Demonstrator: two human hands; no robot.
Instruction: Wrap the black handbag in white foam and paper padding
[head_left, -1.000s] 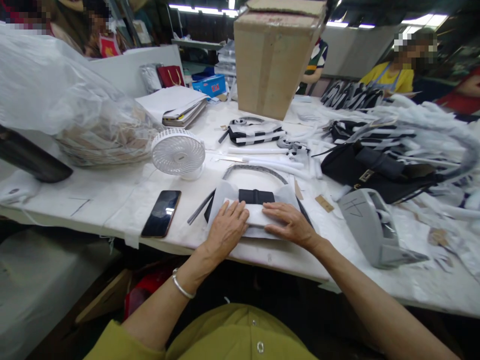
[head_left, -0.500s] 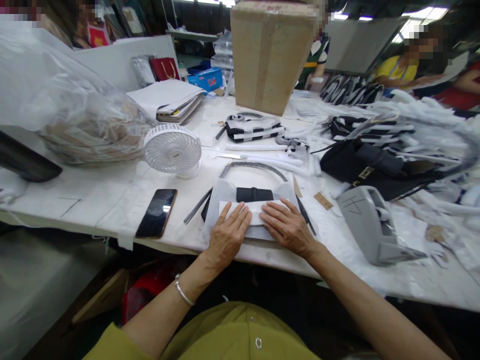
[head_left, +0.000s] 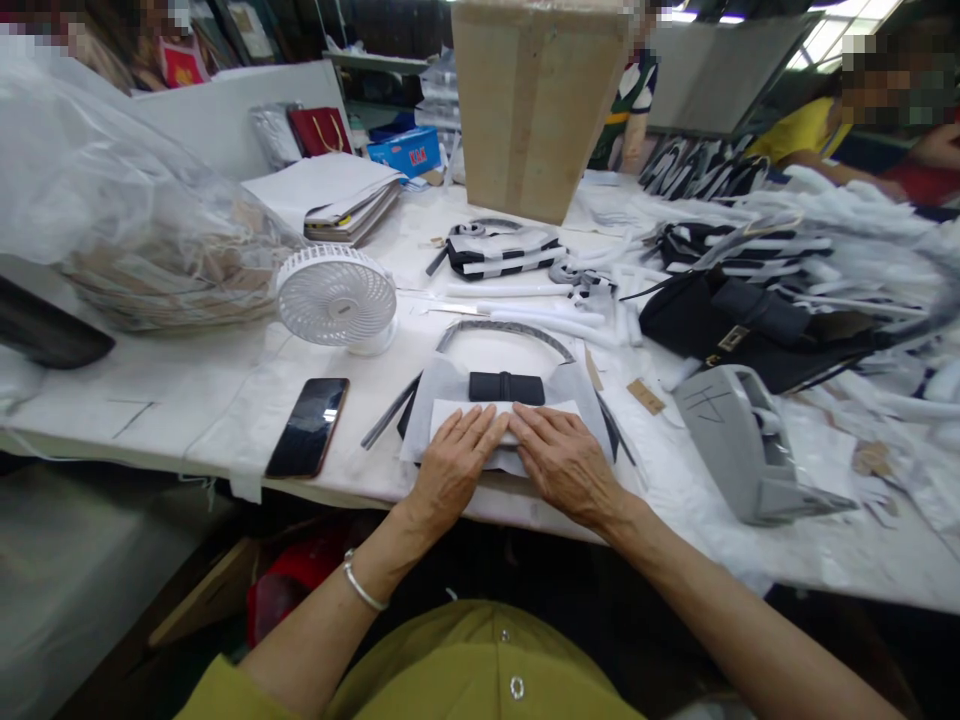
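Note:
A handbag lies flat in front of me with white tissue paper [head_left: 442, 385] over it. Its dark flap tab [head_left: 507, 387] shows above a folded white strip [head_left: 444, 412], and its wrapped handle [head_left: 510, 328] arches away from me. My left hand [head_left: 459, 452] rests flat on the left part of the strip, fingers stretched out. My right hand [head_left: 564, 455] lies flat on the right part, fingers extended. The fingertips of both hands nearly meet at the middle. Dark straps stick out at both sides of the bag.
Left of the bag are a phone [head_left: 308, 428] and a white fan [head_left: 337, 300]. A grey tape dispenser [head_left: 727, 440] and a black handbag [head_left: 750, 330] lie on the right. Behind stand a cardboard box [head_left: 536, 110] and wrapped bags. Co-workers are in the background.
My right hand has moved left along the white strip, bringing its fingertips close to my left hand's. My left hand stays on the strip. The view has shifted slightly.

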